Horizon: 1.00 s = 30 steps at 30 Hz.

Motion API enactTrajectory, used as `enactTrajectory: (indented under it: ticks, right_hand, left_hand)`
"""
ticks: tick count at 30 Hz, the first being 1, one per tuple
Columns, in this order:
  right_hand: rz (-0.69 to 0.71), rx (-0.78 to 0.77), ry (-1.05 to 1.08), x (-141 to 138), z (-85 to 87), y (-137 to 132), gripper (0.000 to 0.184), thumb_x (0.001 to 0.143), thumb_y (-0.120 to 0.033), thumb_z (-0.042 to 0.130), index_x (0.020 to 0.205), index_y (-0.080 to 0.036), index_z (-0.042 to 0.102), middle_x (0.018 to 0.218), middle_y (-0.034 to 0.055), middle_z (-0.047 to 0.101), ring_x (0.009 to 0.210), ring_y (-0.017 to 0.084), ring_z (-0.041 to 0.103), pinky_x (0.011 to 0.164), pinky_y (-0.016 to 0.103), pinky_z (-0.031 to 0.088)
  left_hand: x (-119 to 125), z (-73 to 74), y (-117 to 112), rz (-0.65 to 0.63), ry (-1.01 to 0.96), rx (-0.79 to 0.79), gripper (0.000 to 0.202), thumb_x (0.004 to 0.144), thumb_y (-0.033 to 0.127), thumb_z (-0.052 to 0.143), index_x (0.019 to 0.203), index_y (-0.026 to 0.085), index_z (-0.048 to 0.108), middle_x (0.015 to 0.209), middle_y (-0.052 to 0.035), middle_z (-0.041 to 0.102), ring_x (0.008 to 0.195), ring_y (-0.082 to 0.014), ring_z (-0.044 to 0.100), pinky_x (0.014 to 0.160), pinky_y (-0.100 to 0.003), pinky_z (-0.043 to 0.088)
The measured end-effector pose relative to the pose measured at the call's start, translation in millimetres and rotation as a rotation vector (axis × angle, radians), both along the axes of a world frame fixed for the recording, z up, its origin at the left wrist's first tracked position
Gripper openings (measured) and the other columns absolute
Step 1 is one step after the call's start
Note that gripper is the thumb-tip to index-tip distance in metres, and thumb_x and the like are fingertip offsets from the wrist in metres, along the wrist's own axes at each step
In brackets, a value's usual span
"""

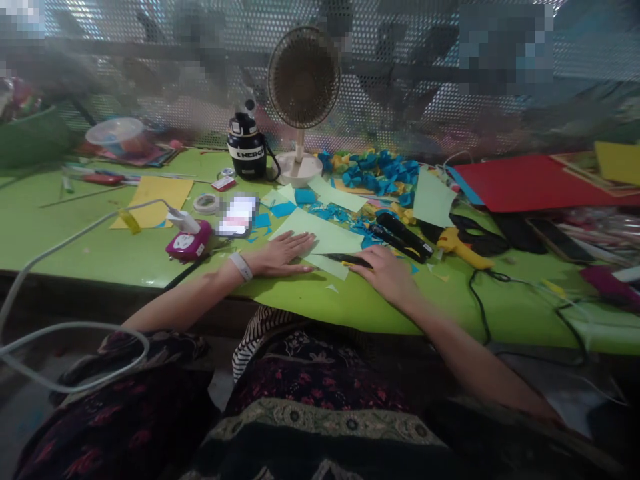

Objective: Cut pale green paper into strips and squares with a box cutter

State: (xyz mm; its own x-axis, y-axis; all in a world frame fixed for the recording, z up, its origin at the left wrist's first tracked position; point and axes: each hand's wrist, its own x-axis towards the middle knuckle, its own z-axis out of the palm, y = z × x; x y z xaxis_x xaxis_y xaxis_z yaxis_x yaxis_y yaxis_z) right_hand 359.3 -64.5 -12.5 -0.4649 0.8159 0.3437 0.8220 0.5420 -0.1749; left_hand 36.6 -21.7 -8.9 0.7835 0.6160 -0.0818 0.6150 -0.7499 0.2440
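Note:
My left hand (287, 255) lies flat with its fingers spread on a pale green paper sheet (320, 230). My right hand (387, 273) is closed around a pair of scissors with black and yellow handles (360, 262). Their dark blades point left, along the lower edge of the sheet, with a paper strip (331, 267) just below them. Part of the handles is hidden by my fingers. A small paper scrap (332, 288) rests nearer the front edge. Beyond the sheet are blue paper scraps (333, 212) and a black stapler (404, 235).
A fan (304, 80) and a black flask (247, 150) stand at the back. A phone (238, 217), tape roll (206, 203) and purple plug adapter (189, 241) sit left. At right are a yellow glue gun (463, 250), its trailing cord and a red sheet (520, 180).

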Motion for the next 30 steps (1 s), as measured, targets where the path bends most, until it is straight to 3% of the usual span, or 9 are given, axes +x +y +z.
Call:
enactTrajectory:
  ticks: [11,15,19,30]
  right_hand:
    - [0.021,-0.033,0.007,6,2.4,-8,0.031,0.102,-0.044,0.056,0.109,-0.022,0.076,0.106,0.0119,0.072,0.103,0.03,0.068,0.091,0.044,0.056]
    - [0.025,-0.041,0.014,6,2.6,-7,0.032,0.103,-0.046,0.054,0.108,-0.024,0.076,0.105,0.0111,0.072,0.103,0.029,0.068,0.09,0.044,0.056]
    - [0.025,-0.041,0.025,7,2.4,-8,0.034,0.103,-0.047,0.052,0.109,-0.023,0.076,0.106,0.0122,0.072,0.103,0.03,0.068,0.091,0.046,0.056]
    - [0.042,-0.036,-0.008,-30,-0.5,9,0.028,0.101,-0.04,0.059,0.11,-0.022,0.077,0.103,0.0121,0.071,0.103,0.031,0.066,0.091,0.045,0.055]
  left_hand:
    - [2,5.2,-1,0.012,-0.008,-0.037,0.089,0.102,0.075,0.023,0.17,0.02,0.005,0.175,-0.0072,0.002,0.163,-0.0215,0.001,0.131,-0.041,-0.004]
    - [-13,13.9,-2,0.025,-0.008,-0.062,0.084,0.105,0.071,0.022,0.17,0.023,0.002,0.175,-0.0061,-0.002,0.163,-0.023,-0.004,0.131,-0.045,-0.006]
    - [-32,13.5,-7,0.025,0.017,-0.072,0.079,0.106,0.068,0.024,0.17,0.025,0.005,0.175,-0.0057,0.003,0.163,-0.0243,0.001,0.131,-0.045,0.0]
    - [-33,3.0,-9,0.032,0.007,-0.024,0.083,0.104,0.072,0.028,0.169,0.025,0.006,0.175,-0.0064,0.005,0.163,-0.0228,0.003,0.131,-0.043,-0.002]
